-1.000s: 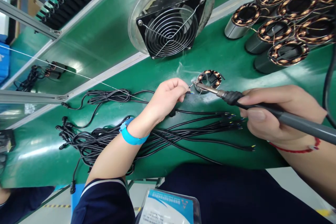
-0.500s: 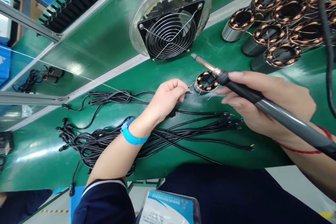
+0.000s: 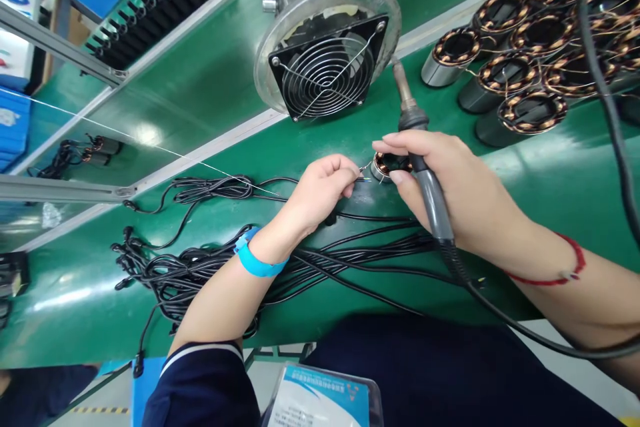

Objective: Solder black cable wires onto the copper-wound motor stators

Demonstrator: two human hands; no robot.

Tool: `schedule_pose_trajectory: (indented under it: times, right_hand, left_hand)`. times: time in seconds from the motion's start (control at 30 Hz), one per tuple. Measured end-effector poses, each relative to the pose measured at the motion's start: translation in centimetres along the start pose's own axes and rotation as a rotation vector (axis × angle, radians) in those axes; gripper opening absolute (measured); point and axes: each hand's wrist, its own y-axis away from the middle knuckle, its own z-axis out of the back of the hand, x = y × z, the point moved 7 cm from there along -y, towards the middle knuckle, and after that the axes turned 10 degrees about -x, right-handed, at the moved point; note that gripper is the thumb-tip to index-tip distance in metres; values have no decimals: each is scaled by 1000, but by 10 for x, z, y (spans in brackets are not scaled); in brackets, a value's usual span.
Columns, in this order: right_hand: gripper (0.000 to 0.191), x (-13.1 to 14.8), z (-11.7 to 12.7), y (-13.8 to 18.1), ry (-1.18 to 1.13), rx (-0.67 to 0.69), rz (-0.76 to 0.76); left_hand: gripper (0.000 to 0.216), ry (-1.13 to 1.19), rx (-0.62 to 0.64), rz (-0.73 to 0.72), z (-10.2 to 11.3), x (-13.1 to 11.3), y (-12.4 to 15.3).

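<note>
My left hand pinches the stripped end of a black cable, and thin coloured wires stick out past its fingertips. Just to the right stands a motor stator with copper windings, partly covered by my right hand. That hand is closed around a soldering iron, whose tip points up and away toward the fan. A thin lead runs between the stator and my left fingertips. Below both hands lies a bundle of black cables with bared ends toward the right.
A fan with a wire guard hangs ahead on a metal duct. Several stators crowd the back right. The iron's cord trails right, and another black cord hangs there. A metal rail crosses the green bench.
The soldering iron has swung from pointing left to nearly upright, its tip moving up and right. My right hand has shifted left over the stator. My left hand stays nearly still.
</note>
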Motion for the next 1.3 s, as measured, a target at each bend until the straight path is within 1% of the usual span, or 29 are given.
schedule_pose_trajectory:
  times: [0.23,0.4,0.47,0.57,0.63,0.7,0.77,0.87,0.97,1.03,1.1,1.17,1.3]
  right_hand:
    - [40,-5,-7,5,-2,-29,82]
    - [43,-3,2,4,-38,-137,64]
    - [46,1,2,5,-83,-151,86]
    - [49,4,-2,6,-125,-146,113]
    - [49,4,-5,6,-139,-156,94]
    - [48,1,-6,6,-179,-168,39]
    - [46,-3,-7,6,-236,-168,-33]
    - [44,-9,-8,5,-306,-166,-117]
    - [45,-12,-9,5,-357,-188,-144]
    - [45,-13,-12,6,-384,-195,-144]
    - [45,-13,-13,6,-384,-191,-136]
    - [44,-12,-13,5,-347,-176,-116]
    - [45,-11,-9,4,-205,-78,-42]
  left_hand:
    - [21,-2,9,-2,-1,2,0]
    - [17,18,-2,-62,0,-2,3]
    - [14,26,-13,-87,1,-3,4]
    - [16,19,-5,-137,0,-3,5]
    - [16,8,9,-173,0,-3,5]
    - [15,0,11,-216,1,-4,6]
    - [13,-10,15,-294,1,-6,7]
    - [11,-63,6,-526,3,-18,12]
    - [10,-173,-32,-764,5,-29,21]
    - [11,-261,-39,-830,4,-33,24]
    - [12,-343,-37,-822,2,-34,25]
    - [13,-406,-48,-771,2,-32,24]
    - [15,-435,-93,-655,3,-27,19]
